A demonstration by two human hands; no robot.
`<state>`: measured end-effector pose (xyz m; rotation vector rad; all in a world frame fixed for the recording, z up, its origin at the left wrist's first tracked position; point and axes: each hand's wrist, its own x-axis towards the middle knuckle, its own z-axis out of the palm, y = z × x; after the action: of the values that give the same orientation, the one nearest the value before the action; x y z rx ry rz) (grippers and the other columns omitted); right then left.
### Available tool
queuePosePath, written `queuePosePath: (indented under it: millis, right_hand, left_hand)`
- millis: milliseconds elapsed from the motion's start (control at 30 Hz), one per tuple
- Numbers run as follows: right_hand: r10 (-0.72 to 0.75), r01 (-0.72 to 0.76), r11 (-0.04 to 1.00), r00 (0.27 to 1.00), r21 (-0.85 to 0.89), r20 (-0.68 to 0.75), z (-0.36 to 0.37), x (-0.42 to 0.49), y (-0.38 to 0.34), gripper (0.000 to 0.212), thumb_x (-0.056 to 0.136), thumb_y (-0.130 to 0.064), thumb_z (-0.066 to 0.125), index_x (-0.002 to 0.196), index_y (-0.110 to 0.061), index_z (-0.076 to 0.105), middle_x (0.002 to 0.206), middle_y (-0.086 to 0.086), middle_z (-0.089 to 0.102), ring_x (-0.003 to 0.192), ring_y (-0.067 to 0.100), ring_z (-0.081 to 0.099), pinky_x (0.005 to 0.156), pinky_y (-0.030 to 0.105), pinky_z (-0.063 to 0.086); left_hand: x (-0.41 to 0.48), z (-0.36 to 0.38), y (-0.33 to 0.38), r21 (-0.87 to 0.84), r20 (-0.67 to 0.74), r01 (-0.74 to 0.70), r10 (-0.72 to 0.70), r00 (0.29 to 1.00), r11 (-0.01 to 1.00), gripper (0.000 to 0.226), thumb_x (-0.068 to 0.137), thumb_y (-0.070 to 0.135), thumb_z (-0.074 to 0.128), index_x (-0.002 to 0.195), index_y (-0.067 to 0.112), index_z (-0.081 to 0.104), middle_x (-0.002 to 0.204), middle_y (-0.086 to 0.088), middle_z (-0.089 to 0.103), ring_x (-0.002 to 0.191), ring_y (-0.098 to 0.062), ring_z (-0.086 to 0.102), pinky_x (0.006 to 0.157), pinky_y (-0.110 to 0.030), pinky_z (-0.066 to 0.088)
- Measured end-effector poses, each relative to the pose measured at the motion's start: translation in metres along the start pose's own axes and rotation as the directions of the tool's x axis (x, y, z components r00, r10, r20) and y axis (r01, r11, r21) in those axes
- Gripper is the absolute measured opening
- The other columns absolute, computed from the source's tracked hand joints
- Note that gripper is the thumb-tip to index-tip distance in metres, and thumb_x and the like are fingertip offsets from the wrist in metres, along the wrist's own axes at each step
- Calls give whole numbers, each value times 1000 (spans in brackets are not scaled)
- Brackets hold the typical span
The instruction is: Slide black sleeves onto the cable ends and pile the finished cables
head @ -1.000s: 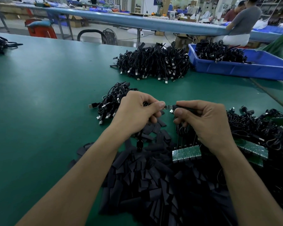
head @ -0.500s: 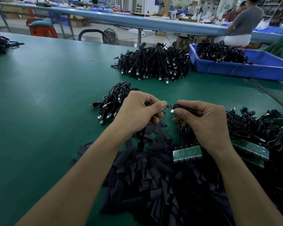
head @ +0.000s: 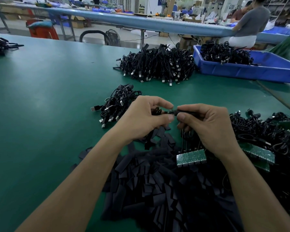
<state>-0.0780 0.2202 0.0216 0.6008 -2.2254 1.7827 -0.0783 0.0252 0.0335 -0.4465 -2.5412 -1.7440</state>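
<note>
Pinched a cable end in the curled left hand; gripped a black sleeve between right hand thumb and forefinger.

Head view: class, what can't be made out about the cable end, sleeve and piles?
- Cable end: head view, mostly hidden by the left hand and right hand; how far into the sleeve it sits is unclear.
- Sleeve pile: head view, cut off by the bottom edge.
- Right cable pile: head view, cut off by the right edge.
</note>
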Motion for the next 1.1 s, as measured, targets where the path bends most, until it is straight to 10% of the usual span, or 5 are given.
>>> queuePosePath:
  millis: [467,733,1100]
  right_hand:
    - [-15,15,1000,1000,-24,-18,-4,-2,-3,20,74,-24,77,94,-27,75,78,-5,77,65,15,73,62,19,55]
    - [-44,43,998,999,-44,-12,-4,-2,2,15,84,-11,75,95,-21,75,74,0,75,63,16,72,59,20,54]
    - [-28,27,998,999,65,21,-3,-2,3,18,77,-18,75,95,-18,75,75,5,76,64,18,72,60,20,55]
  left_hand:
    - [-1,0,-2,139,-47,-120,128,991,983,12,88,15,76,87,25,70,71,8,74,68,-3,71,71,-22,58]
    - [1,-1,-4,58,-27,-100,101,995,993,9,89,16,75,87,24,71,69,5,75,69,-14,73,79,-44,61]
    - [-1,-4,-3,17,15,-76,76,997,997,9,86,13,78,85,19,72,70,2,75,68,-11,73,70,-24,59]
